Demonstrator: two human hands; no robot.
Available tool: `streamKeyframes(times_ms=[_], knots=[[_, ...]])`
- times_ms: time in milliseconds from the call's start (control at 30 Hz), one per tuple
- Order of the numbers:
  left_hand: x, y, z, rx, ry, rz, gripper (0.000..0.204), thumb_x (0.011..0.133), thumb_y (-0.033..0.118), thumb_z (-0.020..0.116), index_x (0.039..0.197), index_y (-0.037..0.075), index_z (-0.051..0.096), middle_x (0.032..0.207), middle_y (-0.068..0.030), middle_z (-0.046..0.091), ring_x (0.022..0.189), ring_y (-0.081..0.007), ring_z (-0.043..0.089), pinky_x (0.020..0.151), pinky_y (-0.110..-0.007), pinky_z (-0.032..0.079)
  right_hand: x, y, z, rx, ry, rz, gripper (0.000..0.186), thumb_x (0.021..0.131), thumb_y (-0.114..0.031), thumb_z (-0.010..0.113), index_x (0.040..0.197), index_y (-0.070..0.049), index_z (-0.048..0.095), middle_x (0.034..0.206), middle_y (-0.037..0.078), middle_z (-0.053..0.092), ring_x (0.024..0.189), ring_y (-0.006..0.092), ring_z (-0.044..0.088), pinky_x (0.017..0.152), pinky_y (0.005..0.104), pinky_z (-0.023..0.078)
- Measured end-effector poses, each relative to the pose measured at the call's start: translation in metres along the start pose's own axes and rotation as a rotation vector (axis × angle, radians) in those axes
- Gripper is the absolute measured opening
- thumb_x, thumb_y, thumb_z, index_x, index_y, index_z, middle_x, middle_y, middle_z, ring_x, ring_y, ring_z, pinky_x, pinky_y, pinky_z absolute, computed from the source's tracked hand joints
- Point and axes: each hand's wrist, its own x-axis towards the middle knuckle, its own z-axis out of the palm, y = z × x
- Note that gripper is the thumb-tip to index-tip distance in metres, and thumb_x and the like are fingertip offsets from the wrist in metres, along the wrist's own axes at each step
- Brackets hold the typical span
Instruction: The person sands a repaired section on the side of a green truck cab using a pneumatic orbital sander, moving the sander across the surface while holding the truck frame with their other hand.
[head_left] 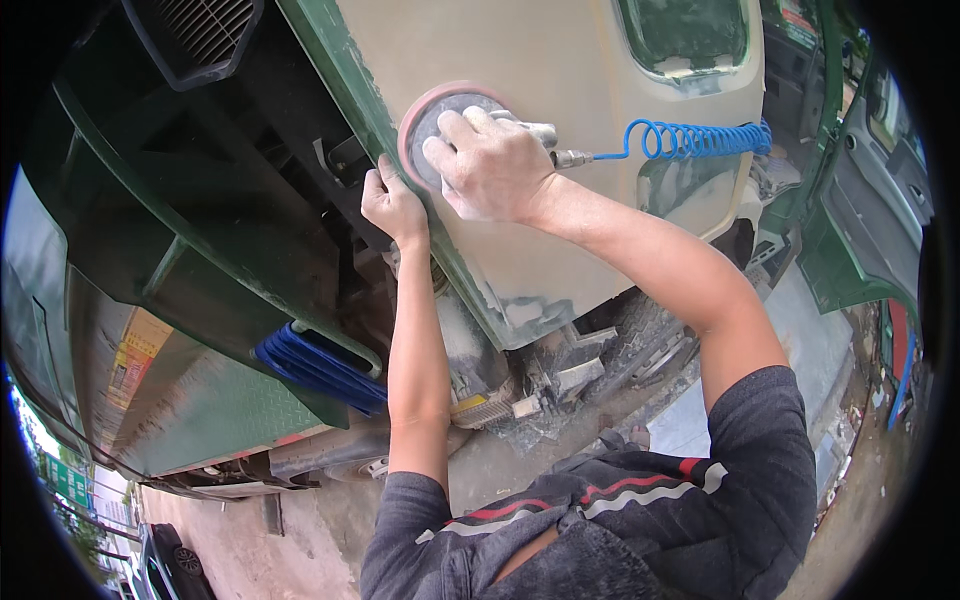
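My right hand, covered in pale dust, is wrapped over an air sander with a round, pink-edged pad. The pad lies against the upper left part of a beige-coated vehicle panel, near its green edge. A coiled blue air hose joins the sander by a metal fitting and stretches right across the panel. My left hand grips the panel's green left edge just beside the pad, fingers curled against it; the far side of that grip is hidden.
Left of the panel is a dark gap, then a green vehicle body with a bundle of blue rope on a rail. Dusty parts and rubble lie below the panel. An open green door stands at right. A parked car shows lower left.
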Motion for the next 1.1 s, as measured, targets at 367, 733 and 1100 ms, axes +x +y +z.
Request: streamKeyframes(times_ms=[367, 733, 1100], knots=[[-0.002, -0.003, -0.001, 0.016, 0.01, -0.042, 0.051, 0.106, 0.025, 0.061, 0.065, 0.002, 0.042, 0.059, 0.0043, 0.035, 0.06, -0.0074, 0.028, 0.051, -0.031, 0.026, 0.049, 0.037, -0.005, -0.068, 0.124, 0.121, 0.02, 0.067, -0.016, 0.074, 0.083, -0.008, 0.063, 0.086, 0.01, 0.059, 0.076, 0.0264, 0.066, 0.061, 0.0375, 0.059], [-0.043, 0.031, -0.095, 0.046, -0.182, -0.119, 0.045, 0.095, 0.021, 0.075, 0.132, -0.001, 0.06, 0.115, -0.015, 0.068, 0.098, -0.0222, 0.068, 0.088, -0.034, 0.055, -0.02, 0.037, -0.017, -0.019, -0.015, 0.161, 0.025, 0.068, -0.014, 0.076, 0.084, -0.012, 0.057, 0.088, 0.007, 0.052, 0.079, 0.0268, 0.062, 0.061, 0.0393, 0.056], [-0.057, 0.182, -0.19, -0.895, -0.578, -0.261, 0.019, 0.07, 0.017, 0.083, 0.072, 0.007, 0.068, 0.084, -0.0067, 0.057, 0.084, -0.0245, 0.06, 0.072, -0.033, 0.047, -0.021, 0.036, -0.015, -0.005, -0.017, 0.168, 0.023, 0.069, -0.011, 0.075, 0.089, -0.012, 0.061, 0.089, 0.007, 0.055, 0.083, 0.028, 0.062, 0.064, 0.0406, 0.055]])
